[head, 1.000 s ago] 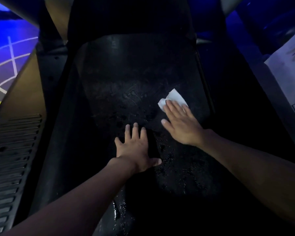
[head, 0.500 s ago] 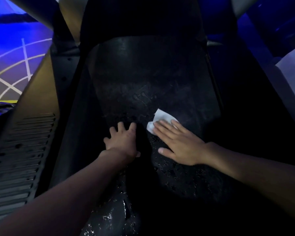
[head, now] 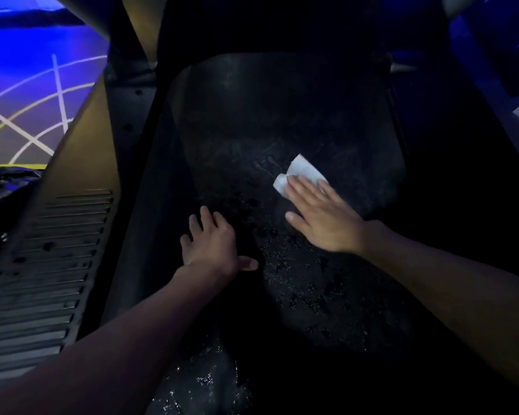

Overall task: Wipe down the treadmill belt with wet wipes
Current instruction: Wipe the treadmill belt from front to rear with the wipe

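Right hand [head: 327, 218] is flat, palm down, fingers pinning a small crumpled white wet wipe [head: 300, 173] onto the dark textured rubber treadmill belt [head: 282, 121]. It's a press, not a closed grip; the wipe sticks out past the fingertips, about mid-belt and toward its right side. Left hand [head: 215, 242] is empty, fingers spread, resting on the belt just left of it, probably bracing.

What could go wrong imo: the wipe is only trapped by pressure, so on that grippy surface it could bunch up or slide out mid-stroke. Nearer patches glisten wet, so the bracing palm could slip. And if the belt rolls freely, leaning on it might shift it under both hands.

To the left there's a tan ribbed side panel with vent slots [head: 51, 250]. Lighting is really dim, so no brand, label or writing is readable anywhere.
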{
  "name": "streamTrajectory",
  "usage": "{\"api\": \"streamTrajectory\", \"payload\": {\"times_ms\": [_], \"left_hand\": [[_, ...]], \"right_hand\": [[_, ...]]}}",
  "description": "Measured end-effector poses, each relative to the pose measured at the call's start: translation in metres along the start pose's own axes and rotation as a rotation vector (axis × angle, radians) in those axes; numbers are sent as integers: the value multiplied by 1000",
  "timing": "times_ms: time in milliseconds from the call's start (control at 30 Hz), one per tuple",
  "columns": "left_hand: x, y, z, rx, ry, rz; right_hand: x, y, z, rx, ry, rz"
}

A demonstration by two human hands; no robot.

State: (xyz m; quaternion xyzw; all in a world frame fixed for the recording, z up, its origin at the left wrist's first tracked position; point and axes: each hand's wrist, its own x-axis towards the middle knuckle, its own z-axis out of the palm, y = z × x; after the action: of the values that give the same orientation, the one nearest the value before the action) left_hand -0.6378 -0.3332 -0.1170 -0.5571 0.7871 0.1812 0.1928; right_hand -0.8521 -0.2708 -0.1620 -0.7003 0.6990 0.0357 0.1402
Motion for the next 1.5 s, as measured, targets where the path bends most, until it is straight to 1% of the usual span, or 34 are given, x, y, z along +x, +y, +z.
{"api": "streamTrajectory", "payload": {"times_ms": [33,67,167,200,233,267,333,367,400,433,533,600,633,667,733,767,800,900,933,967,1000,1067,1100,1133,1167,1233,1300,1333,1367,1433,1467,1500], "left_hand": [[0,-1,-1,0,-4,-22],[-1,-2,-2,-7,-14,-42],[1,-5,-3,-39,-44,-51],[2,-5,-4,-39,-45,-49],[3,-6,-5,-37,-35,-52],[4,-7,-8,-38,-18,-54],[6,-13,-13,-44,30,-47],[6,-18,-16,-42,53,-37],[6,-23,-17,-35,71,-26],[6,-26,-17,-28,87,-18],[9,-29,-14,-2,101,-51],[11,-30,-12,7,66,-87],[11,-30,-12,-4,45,-92],[12,-32,-12,-18,33,-88],[13,-36,-14,-15,41,-79],[13,-37,-15,2,55,-75],[12,-38,-17,17,67,-69],[15,-39,-25,25,70,-60],[17,-41,-28,25,71,-56],[19,-44,-30,26,76,-52],[21,-47,-32,28,81,-41],[23,-49,-33,32,92,-28],[22,-50,-32,32,103,-36],[21,-51,-31,29,114,-51],[20,-51,-28,17,118,-69],[20,-54,-23,-23,125,-102],[20,-60,-20,-58,107,-113],[20,-62,-18,-76,93,-108],[21,-64,-17,-98,81,-102],[21,-66,-12,-139,80,-89],[21,-68,-10,-157,85,-86],[21,-70,-7,-174,84,-79]], "right_hand": [[4,-5,-1,14,-5,24],[4,-14,-1,19,-9,-3],[-11,-32,7,-54,-17,-230],[-11,-27,8,-67,-22,-258],[-7,-22,7,-62,-22,-250],[1,-15,4,-42,-20,-203],[17,-6,0,6,-11,-49],[21,-8,-1,13,-12,3],[22,-13,-1,9,-16,18],[19,-20,-1,2,-17,-10],[0,-37,4,-51,-40,-242],[2,-30,3,-61,-42,-301],[10,-25,1,-47,-49,-274],[18,-20,-2,-27,-43,-208],[33,-20,-4,-17,-3,-53],[35,-28,-5,-27,-2,-29],[32,-38,-3,-29,-14,-56],[15,-60,2,-52,-13,-286],[15,-57,1,-46,-16,-326],[19,-52,-2,-23,-28,-324],[27,-46,-6,4,-45,-274],[41,-39,-10,22,-43,-105],[47,-40,-10,11,-26,-47],[49,-45,-8,1,-11,-26],[47,-52,-5,1,-4,-50],[38,-62,2,-6,-8,-181],[36,-58,0,-5,-17,-283],[41,-53,-2,5,-23,-287],[48,-49,-5,13,-25,-247],[61,-49,-6,13,5,-106],[64,-57,-6,10,28,-70],[63,-66,-4,8,34,-83]]}}
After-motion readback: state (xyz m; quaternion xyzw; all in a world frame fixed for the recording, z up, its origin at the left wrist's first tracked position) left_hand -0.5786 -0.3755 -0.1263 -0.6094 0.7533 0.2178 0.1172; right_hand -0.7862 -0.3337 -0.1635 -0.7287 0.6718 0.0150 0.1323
